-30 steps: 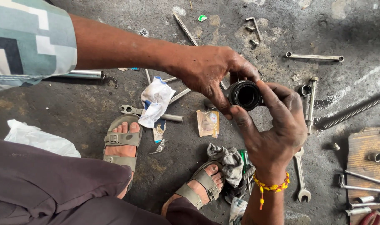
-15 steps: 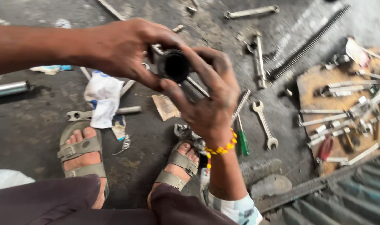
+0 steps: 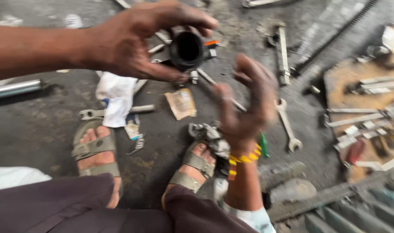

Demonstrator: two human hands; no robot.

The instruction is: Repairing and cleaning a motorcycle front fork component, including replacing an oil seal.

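- while the left hand (image 3: 136, 47) grips a black cylindrical part (image 3: 186, 49) between thumb and curled fingers, the bore of the part faces the camera, at roughly 12 o'clock in the frame.
- the right hand (image 3: 244, 108) is off the part, at 4 o'clock from it, with fingers spread and loosely bent; it holds nothing. motion blur hides fine detail of the fingertips.
- a yellow beaded band (image 3: 244, 159) sits on the right wrist.
- step in hand, as a judgement: inspection or seating of the black cylindrical part, carried by one hand only, with the other hand free.
- next move, as a judgement: the free hand needs either to rejoin the part at its open end or to pick a tool; either calls for a steady hold by the gripping hand so the bore stays in line.
- an open-ended spanner (image 3: 287, 125) lies on the floor at 3 o'clock from the right hand, near it but apart.
- a second spanner (image 3: 115, 111) lies at 7 o'clock from the part, partly under a white rag (image 3: 115, 97).
- a wooden board (image 3: 365, 116) with loose metal pieces lies at 3 o'clock, well apart.
- two sandalled feet rest on the concrete floor (image 3: 33, 125) at 6 to 7 o'clock.
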